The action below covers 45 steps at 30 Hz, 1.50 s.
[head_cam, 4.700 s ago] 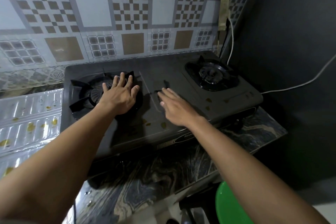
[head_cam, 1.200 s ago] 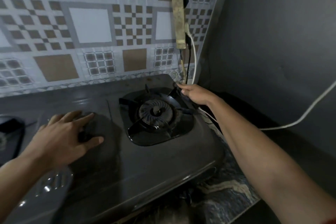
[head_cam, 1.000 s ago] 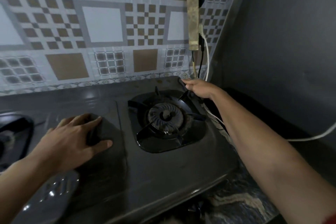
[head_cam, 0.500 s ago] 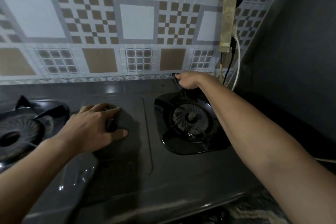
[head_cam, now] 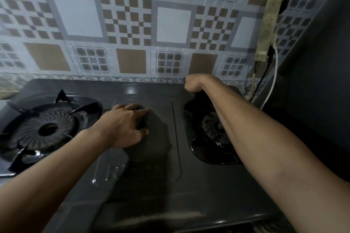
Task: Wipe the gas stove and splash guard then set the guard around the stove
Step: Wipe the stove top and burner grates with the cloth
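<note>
The dark two-burner gas stove fills the lower view. Its left burner and right burner sit under black pan supports. My left hand rests palm down on the stove's middle panel with its fingers spread and holds nothing. My right hand is curled in a fist at the stove's back edge, behind the right burner. It grips what looks like a dark cloth that hangs below it. My right forearm hides part of the right burner. The splash guard is out of view.
A patterned tiled wall stands right behind the stove. A power strip hangs on it at the right, and a white cable and a black one drop from it. A dark side wall closes the right.
My right hand has slid left along the stove's back edge, from the back right corner to behind the right burner. My left hand has stayed on the middle panel. The view has panned left.
</note>
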Tool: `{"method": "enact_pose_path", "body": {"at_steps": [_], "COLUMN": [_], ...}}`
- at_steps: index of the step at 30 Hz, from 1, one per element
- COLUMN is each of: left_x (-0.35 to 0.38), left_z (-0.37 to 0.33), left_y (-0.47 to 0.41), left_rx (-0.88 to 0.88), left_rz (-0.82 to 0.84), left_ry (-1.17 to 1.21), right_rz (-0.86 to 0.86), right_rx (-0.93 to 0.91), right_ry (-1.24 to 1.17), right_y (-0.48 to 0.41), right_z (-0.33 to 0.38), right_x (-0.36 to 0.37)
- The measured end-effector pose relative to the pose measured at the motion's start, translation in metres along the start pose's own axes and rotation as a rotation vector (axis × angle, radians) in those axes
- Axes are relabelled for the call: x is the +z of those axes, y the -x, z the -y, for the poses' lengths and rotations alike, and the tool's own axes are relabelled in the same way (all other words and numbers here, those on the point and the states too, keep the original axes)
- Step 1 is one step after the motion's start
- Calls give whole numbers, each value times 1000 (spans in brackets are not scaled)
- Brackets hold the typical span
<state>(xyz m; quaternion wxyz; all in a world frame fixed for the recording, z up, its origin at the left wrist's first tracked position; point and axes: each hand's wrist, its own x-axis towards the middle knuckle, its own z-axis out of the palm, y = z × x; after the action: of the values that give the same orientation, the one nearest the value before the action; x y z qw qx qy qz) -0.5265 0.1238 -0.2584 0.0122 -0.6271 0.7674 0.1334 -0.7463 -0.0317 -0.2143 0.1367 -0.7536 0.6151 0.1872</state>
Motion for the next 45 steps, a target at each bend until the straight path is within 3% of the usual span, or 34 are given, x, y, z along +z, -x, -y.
{"method": "enact_pose_path", "body": {"at_steps": [9,13,21,26,40,43,45], "left_x": [-10,-9,-9,-8,-32,-25,-18], "left_z": [1,6,14,22,103,134,152], "left_y": [4,5,9,9,102,117,125], "left_rx": [21,12,52,77,225,167,102], "left_rz": [-13,-58,-67,-64,-397,-346,-265], "left_ry": [58,78,101,106,54,-63,-102], "right_rz": [-57,1,-53,-93,-62,-62,-180], "right_rx": [17,32,-95,-58,-189,-232,-192], "right_ry": [-106,-93,-227,-275,-422,-450,-411], "right_y": [9,22,66,98,208,223,226], "right_z": [60,91,88,101,172,200,216], "right_x": [17,31,43,48,67,102,127]}}
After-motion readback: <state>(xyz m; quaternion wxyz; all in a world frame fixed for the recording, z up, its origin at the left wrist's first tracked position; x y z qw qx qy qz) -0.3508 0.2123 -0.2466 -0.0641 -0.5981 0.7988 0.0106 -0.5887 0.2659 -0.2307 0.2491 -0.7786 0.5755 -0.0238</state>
